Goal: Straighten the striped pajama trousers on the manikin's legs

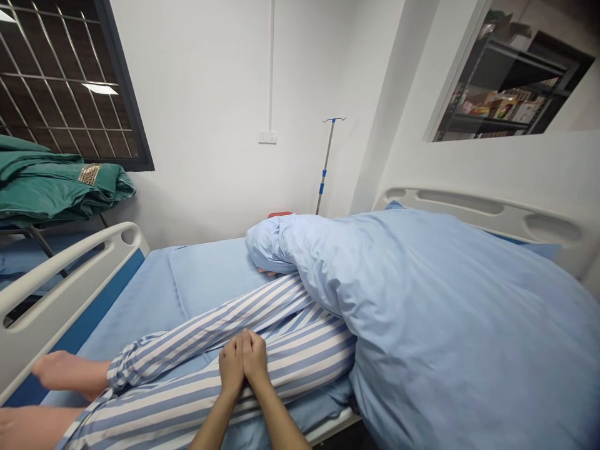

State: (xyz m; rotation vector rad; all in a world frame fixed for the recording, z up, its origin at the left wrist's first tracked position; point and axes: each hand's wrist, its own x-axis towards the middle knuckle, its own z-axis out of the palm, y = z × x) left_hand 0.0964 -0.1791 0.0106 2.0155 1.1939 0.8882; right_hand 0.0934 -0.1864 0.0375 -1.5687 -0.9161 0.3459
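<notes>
My left hand [231, 365] and my right hand [254, 357] press side by side, both closed, with knuckles up. They rest on the near leg of blue-and-white striped trousers [304, 359], around the knee or thigh. The undersides of my fingers are hidden, so I cannot tell whether they grip the cloth. The trousers are worn by a figure lying on the bed, with bare feet [70, 372] at the left. A light blue quilt [422, 300] covers the upper body. Fingertips [267, 272] of the lying figure show under the quilt's edge.
A white footboard [70, 281] closes the bed's left end, and a headboard [469, 203] stands at the right. Behind the bed is an IV pole [327, 162]. Folded green cloth [60, 187] is piled at the far left, below a barred window [56, 75].
</notes>
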